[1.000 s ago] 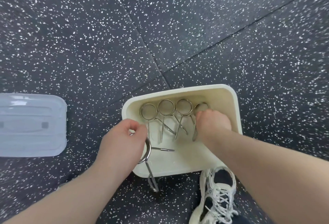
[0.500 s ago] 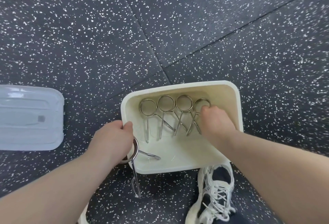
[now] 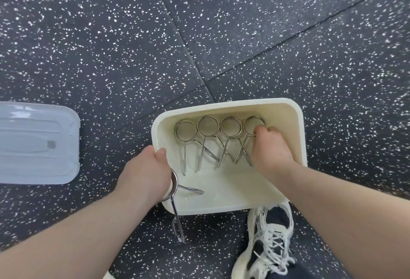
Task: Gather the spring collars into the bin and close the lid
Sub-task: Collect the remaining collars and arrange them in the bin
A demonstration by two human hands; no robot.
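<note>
A cream plastic bin [image 3: 295, 110] stands on the dark speckled floor in front of me. Several chrome spring collars [image 3: 207, 139] lie in a row along its far wall. My right hand [image 3: 271, 149] is inside the bin, fingers closed on the rightmost collar [image 3: 253, 122]. My left hand [image 3: 145, 173] rests at the bin's left rim and holds another spring collar [image 3: 176, 203], whose ring hangs over the near left corner with one handle pointing into the bin and one down outside it. The translucent lid [image 3: 37, 143] lies flat on the floor to the left.
A white laced sneaker [image 3: 269, 241] sits just below the bin's near right corner. Seams between the rubber floor tiles run diagonally behind the bin. The toe of another shoe [image 3: 109, 275] shows at the bottom edge.
My left hand has moved left to the bin's rim with its collar, which now hangs over the corner. My right hand has slid to the far right of the row.
</note>
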